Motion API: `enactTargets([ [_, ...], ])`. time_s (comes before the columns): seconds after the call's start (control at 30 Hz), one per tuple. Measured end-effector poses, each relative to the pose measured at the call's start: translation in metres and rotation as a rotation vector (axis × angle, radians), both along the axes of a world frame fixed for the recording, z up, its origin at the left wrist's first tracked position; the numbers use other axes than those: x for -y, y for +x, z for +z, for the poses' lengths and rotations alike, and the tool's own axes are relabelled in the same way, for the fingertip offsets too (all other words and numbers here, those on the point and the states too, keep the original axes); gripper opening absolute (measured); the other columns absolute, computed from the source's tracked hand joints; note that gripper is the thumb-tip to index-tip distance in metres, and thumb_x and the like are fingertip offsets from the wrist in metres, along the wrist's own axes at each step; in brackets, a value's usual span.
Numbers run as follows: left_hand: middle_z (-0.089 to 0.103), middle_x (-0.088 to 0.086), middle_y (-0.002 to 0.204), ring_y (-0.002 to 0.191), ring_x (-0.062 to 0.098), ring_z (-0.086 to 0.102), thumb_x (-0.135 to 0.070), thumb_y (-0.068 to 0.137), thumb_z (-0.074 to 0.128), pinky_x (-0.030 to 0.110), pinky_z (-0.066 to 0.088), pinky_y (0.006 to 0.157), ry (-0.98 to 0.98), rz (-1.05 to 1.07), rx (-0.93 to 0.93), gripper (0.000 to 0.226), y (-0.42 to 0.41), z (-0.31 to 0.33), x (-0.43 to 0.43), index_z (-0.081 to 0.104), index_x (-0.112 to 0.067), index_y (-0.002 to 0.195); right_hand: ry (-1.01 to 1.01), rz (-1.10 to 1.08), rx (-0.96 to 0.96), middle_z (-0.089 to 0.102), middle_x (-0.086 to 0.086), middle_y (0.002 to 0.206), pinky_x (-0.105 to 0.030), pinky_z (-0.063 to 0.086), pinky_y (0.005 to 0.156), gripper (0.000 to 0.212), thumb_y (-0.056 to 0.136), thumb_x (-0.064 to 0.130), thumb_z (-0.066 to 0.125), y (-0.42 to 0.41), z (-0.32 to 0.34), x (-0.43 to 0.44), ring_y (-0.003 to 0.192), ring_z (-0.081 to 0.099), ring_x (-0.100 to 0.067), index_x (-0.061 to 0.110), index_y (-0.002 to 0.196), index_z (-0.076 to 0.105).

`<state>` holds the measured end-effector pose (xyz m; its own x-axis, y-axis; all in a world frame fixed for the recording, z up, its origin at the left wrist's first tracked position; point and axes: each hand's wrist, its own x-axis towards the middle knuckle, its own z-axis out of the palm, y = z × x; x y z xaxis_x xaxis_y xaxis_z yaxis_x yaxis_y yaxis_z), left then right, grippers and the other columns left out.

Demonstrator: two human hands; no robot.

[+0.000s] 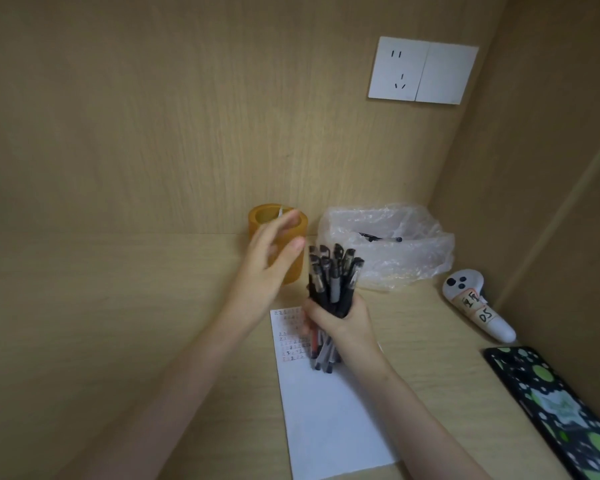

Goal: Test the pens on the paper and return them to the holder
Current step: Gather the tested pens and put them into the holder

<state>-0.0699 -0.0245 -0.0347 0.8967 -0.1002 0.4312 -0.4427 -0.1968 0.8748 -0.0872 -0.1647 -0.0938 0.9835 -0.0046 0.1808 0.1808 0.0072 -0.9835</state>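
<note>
black pens (333,282) upright beside amber holder (257,223)

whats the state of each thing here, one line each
left hand, open, in front of holder
right hand, gripping pens
pens, bundled, capped ends up
holder, upright
paper, flat, scribbles at top
plastic bag, crumpled, pen inside
socket, nothing plugged in
controller, lying down

Desk (118,323) and walls: matt light wood-grain laminate. Holder (291,268): translucent amber plastic, smooth. Pens (333,282): black plastic, some clear barrels. Paper (329,420): matt white. Bag (406,258): crinkled clear plastic film. Socket plate (423,71): smooth white plastic.
</note>
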Motion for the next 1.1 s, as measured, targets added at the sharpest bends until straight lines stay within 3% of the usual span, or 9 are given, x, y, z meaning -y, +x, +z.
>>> enactTargets([
  [0.1, 0.022, -0.007, 0.146, 0.129, 0.002, 0.025, -0.023, 0.079, 0.072, 0.026, 0.025, 0.106, 0.259, 0.195, 0.018, 0.078, 0.019, -0.009, -0.021, 0.027, -0.032, 0.142, 0.217, 0.024, -0.054, 0.064, -0.014, 0.068, -0.036, 0.050, 0.063, 0.015, 0.083, -0.002, 0.065, 0.002, 0.010, 0.004, 0.059, 0.059, -0.026, 0.013, 0.081, 0.065],
  [0.2, 0.007, 0.000, 0.153, 0.138, 0.015, 0.017, -0.029, 0.067, 0.081, 0.036, 0.023, 0.109, 0.276, 0.238, -0.217, 0.109, 0.045, -0.020, -0.037, 0.007, -0.026, 0.148, 0.173, 0.104, -0.104, 0.064, -0.015, 0.073, -0.034, 0.053, 0.058, 0.008, 0.085, -0.003, 0.063, 0.005, 0.023, 0.011, 0.059, 0.060, -0.027, 0.005, 0.085, 0.061],
  [0.3, 0.006, 0.004, 0.156, 0.143, 0.022, 0.012, -0.035, 0.059, 0.085, 0.041, 0.021, 0.113, 0.255, 0.200, -0.344, 0.123, 0.073, -0.030, -0.047, 0.001, -0.024, 0.148, 0.123, 0.187, -0.150, 0.065, -0.013, 0.074, -0.033, 0.053, 0.058, 0.007, 0.084, 0.001, 0.065, 0.005, 0.035, 0.012, 0.059, 0.061, -0.027, 0.005, 0.087, 0.061],
  [0.37, 0.014, 0.002, 0.155, 0.141, 0.021, 0.017, -0.031, 0.058, 0.086, 0.036, 0.025, 0.111, 0.229, 0.143, -0.344, 0.123, 0.086, -0.034, -0.048, 0.002, -0.022, 0.148, 0.105, 0.207, -0.160, 0.066, -0.012, 0.073, -0.032, 0.053, 0.057, 0.007, 0.083, 0.002, 0.066, 0.002, 0.040, 0.010, 0.059, 0.061, -0.026, 0.006, 0.087, 0.062],
  [0.43, 0.027, -0.001, 0.150, 0.136, 0.016, 0.029, -0.023, 0.061, 0.085, 0.026, 0.033, 0.100, 0.187, 0.061, -0.318, 0.113, 0.092, -0.034, -0.046, 0.012, -0.021, 0.147, 0.124, 0.221, -0.171, 0.065, -0.011, 0.073, -0.032, 0.052, 0.057, 0.008, 0.084, 0.002, 0.066, 0.000, 0.043, 0.007, 0.058, 0.061, -0.025, 0.005, 0.089, 0.061],
  [0.53, 0.038, -0.004, 0.140, 0.121, 0.010, 0.039, -0.015, 0.063, 0.084, 0.024, 0.038, 0.089, 0.125, -0.009, -0.302, 0.102, 0.098, -0.034, -0.043, 0.021, -0.025, 0.143, 0.169, 0.211, -0.185, 0.065, -0.010, 0.073, -0.032, 0.053, 0.057, 0.008, 0.083, 0.003, 0.066, -0.002, 0.043, 0.004, 0.058, 0.061, -0.024, 0.005, 0.089, 0.061],
  [0.77, 0.035, 0.001, 0.144, 0.128, 0.019, 0.038, -0.029, 0.049, 0.091, 0.031, 0.040, 0.097, 0.086, 0.183, -0.264, 0.114, 0.099, -0.046, -0.040, 0.023, -0.022, 0.141, 0.167, 0.187, -0.165, 0.065, -0.010, 0.073, -0.033, 0.053, 0.058, 0.007, 0.083, 0.003, 0.066, -0.007, 0.045, 0.004, 0.058, 0.060, -0.024, 0.007, 0.088, 0.062],
  [1.1, 0.032, -0.003, 0.141, 0.117, 0.005, 0.034, -0.031, 0.049, 0.090, 0.025, 0.035, 0.091, -0.011, 0.335, -0.151, 0.115, 0.019, -0.027, -0.037, 0.020, -0.024, 0.140, 0.181, 0.144, -0.151, 0.065, -0.010, 0.072, -0.031, 0.053, 0.054, 0.010, 0.083, 0.006, 0.066, -0.013, 0.060, 0.010, 0.059, 0.062, -0.024, 0.002, 0.091, 0.061],
])
